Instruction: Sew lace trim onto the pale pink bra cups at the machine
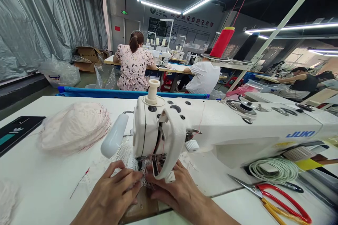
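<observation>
A white sewing machine [211,123] stands across the table in front of me. Under its needle and presser foot lies a piece of white lace fabric [124,153], fringed and partly hidden by the machine head. My left hand [116,190] has bent fingers closed on the lace just left of the foot. On the right side of the foot, my right hand [182,188] holds the lace too; its fingertips are partly behind the machine's white thread guard. Pink thread runs down to the needle.
A pile of white lace pieces [75,126] and a phone [19,132] lie at left. Red-handled scissors [280,200] and a coil of pale cord [273,169] are at right. A red thread cone [223,42] stands behind. Several people sit at other tables.
</observation>
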Demonstrator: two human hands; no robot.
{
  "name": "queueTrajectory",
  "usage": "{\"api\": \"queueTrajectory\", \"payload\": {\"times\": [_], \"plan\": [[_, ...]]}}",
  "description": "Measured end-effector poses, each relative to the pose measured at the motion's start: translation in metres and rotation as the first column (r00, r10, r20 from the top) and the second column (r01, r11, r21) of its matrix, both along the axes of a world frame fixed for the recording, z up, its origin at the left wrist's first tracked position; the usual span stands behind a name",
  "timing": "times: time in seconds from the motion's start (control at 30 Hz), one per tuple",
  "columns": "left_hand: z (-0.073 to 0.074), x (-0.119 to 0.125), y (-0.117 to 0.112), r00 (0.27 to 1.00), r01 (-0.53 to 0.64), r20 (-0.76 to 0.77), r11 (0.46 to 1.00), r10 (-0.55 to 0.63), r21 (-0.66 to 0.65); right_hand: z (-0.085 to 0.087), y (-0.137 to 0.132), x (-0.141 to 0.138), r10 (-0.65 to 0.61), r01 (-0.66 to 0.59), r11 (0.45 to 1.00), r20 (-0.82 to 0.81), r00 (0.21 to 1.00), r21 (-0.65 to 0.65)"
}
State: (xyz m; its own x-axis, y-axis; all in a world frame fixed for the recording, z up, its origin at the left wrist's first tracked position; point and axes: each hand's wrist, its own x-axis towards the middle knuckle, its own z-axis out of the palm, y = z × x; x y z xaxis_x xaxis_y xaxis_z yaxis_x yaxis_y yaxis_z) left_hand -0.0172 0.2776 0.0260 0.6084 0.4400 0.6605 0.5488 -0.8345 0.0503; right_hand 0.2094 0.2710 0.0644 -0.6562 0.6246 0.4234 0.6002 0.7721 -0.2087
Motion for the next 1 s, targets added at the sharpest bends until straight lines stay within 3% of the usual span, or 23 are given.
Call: {"api": "queueTrajectory", "payload": {"times": [0.27,0.6,1.0], "plan": [[0.0028,-0.0014,-0.0001,1.000,0.014,-0.028,1.000,-0.013,0.014,-0.0029,0.0008,0.0011,-0.004,0.004,1.000,-0.007,1.000,0.005],[-0.0044,-0.0010,-0.0003,1.000,0.013,-0.017,1.000,-0.013,0.002,-0.0016,0.0012,0.0010,0.012,-0.012,1.000,-0.034,0.999,0.003],[0.0018,0.0010,0.0018,1.000,0.011,-0.007,1.000,-0.011,0.010,-0.0039,0.0012,0.0001,0.004,-0.004,1.000,-0.042,0.999,0.011]]}}
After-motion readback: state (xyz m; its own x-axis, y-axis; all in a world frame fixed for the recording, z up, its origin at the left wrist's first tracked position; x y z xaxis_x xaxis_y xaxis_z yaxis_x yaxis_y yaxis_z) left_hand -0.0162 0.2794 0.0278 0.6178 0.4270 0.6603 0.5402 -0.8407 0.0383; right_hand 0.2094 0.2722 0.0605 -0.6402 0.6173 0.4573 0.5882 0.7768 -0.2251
